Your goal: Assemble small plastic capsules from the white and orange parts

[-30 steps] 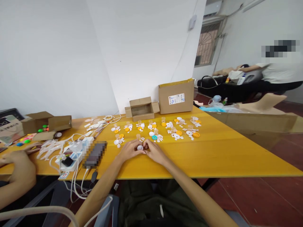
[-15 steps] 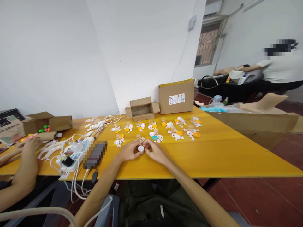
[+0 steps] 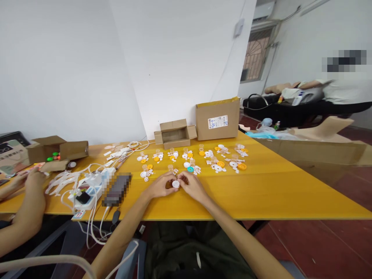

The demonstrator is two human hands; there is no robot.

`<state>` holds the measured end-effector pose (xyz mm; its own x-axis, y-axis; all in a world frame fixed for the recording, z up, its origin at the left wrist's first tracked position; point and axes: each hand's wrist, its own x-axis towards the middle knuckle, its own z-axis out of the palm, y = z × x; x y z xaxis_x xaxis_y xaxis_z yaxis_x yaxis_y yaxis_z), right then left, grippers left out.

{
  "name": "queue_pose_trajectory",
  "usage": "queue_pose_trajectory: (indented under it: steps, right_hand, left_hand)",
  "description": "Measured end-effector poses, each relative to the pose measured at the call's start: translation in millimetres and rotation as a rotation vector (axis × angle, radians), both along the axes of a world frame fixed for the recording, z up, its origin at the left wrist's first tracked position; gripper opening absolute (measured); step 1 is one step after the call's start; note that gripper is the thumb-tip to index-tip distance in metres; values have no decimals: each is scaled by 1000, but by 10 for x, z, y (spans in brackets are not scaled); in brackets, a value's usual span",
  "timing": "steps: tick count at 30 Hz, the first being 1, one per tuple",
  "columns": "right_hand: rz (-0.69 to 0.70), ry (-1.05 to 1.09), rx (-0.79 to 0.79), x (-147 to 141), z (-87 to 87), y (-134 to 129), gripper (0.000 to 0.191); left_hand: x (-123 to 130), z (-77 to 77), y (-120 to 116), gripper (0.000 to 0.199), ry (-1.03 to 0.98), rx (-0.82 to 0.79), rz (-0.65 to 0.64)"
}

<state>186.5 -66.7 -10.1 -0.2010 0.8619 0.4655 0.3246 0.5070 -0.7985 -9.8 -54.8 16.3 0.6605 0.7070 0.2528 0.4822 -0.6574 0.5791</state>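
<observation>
From where I sit, far from the table [image 3: 261, 193], I start at my left hand [image 3: 158, 186]. Its fingers curl into a loose arch, thumb and fingertips nearly closed, with the white round piece [image 3: 176, 185] held at their tips. The piece lies just to the right of that grip, in the gap between my two hands, near the table's front edge; I can't tell whether it touches the tabletop. It looks small and circular, pale, with a faint ring on its upward face, so I read no long axis in it. My right hand [image 3: 192, 187] comes in from the other side, fingers bent and close together, the tips at the piece's right rim. Neither hand is clearly nearer, and I can't tell whether the right one grips or only steadies. Beyond it sits a teal ring [image 3: 190, 169] among white parts.
</observation>
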Motion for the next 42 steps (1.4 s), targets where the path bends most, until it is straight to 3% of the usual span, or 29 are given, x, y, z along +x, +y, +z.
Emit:
queue_pose_trajectory:
  steps: [7,11,17,23,29,34,42]
  right_hand:
    - [-242,-2,73,74,-113,122,9]
    - [-294,-125,88,44,-149,156,14]
    - [-311,-382,125,-27,-209,164,19]
    - [-300,-423,122,-36,-224,181,15]
    - [-304,-493,20,-38,-35,131,20]
    - [-241,-387,-26,-57,38,215,21]
    - [-124,20,-135,-179,-15,456,17]
  left_hand:
    - [-20,35,-23,47,-35,-43,15]
    - [-55,58,-28,42,-60,-42,74]
    - [-70,23,45,29,20,90,270]
    - [-51,-42,118,36,159,212,270]
    - [-26,-42,115,23,168,236,285]
    - [0,-26,117,17,120,232,292]
    - [-35,-66,202,22,-9,264,283]
